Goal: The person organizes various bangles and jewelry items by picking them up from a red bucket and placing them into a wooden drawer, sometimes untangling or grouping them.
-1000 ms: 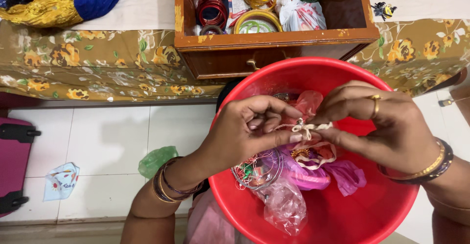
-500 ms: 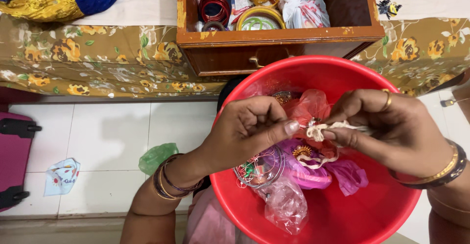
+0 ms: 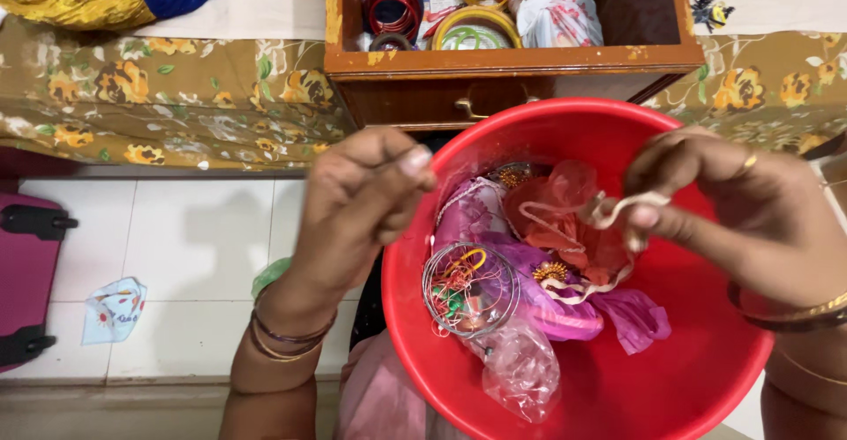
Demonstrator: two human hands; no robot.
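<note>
Untying step — right hand [image 3: 750, 219] pinches cream cord [image 3: 618, 209] over red tub [image 3: 706, 378]; left hand [image 3: 366, 193] closed, contents indiscernible; next needs steady outward pull.

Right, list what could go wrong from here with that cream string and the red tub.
1. The cream string is pinched only at the right hand; its loose end hangs over crumpled pink plastic bags and could snag there.
2. The left hand has no visible grip on the string, so a knot may tighten rather than open.
3. The round red plastic tub seems to rest on the lap; a hard tug might tip out the thin wire bangles.
</note>
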